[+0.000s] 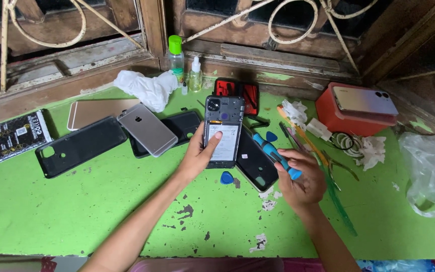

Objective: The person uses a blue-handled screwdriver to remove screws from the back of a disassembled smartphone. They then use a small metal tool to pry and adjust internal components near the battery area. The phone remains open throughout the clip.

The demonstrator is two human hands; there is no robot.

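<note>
The left hand [200, 156] has the opened phone [223, 132] in the middle of the green table [101, 201], back cover off, insides up, thumb pressed flat on the pale battery label and fingers wrapped round the left edge: a firm clamp, tilting the phone up off the surface. Just to the right, the right hand [300, 184] is closed around a blue-handled screwdriver [276, 155], its tip pointing up and left toward the phone's lower right edge but not yet touching it. This looks like the stage where the shell is already off and the screws or inner plate come next. By my reading the next move calls for a steady phone and a tip seated square in a small screw head, with light pressure so it does not slip onto the board. A blue pick [226, 177] lies on the table just near of the phone, and a black back cover [256, 161] rests under the screwdriver. Left of the phone sit a silver phone [147, 129], a black case [79, 146] and a white cloth [147, 88]. Far right, an orange box [351, 117] carries another phone [364, 100]. Two small bottles [185, 63] stand on the far ledge.
</note>
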